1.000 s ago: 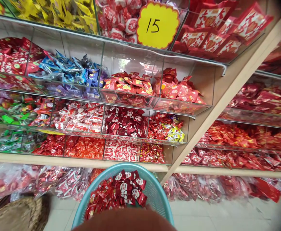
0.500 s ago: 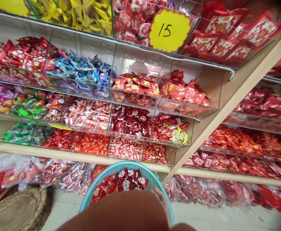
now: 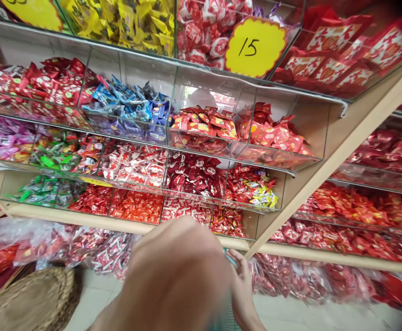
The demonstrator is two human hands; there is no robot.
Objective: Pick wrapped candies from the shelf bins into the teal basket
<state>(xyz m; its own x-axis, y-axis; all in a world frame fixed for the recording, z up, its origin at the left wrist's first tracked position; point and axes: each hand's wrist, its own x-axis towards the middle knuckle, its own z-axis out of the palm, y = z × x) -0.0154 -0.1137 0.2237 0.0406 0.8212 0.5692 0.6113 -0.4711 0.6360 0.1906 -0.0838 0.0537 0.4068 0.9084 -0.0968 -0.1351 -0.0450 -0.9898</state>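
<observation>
My left hand rises large and motion-smeared at the bottom centre, close to the camera, and its fingers cannot be made out. It hides almost all of the teal plastic basket, of which only a sliver of rim shows. My right hand sits just right of it, fingers closed on that rim. Straight ahead stand clear bins of wrapped sweets, the nearest holding dark red packets and red-and-white packets.
A yellow price tag marked 15 hangs on the top bins. A slanted wooden shelf post divides the shelves. Bagged sweets lie under the lowest shelf. A woven basket stands at the lower left on the tiled floor.
The view has shifted left. My left hand has come up in front of the camera and now covers the basket and its red sweets. My right hand has come into view on the rim.
</observation>
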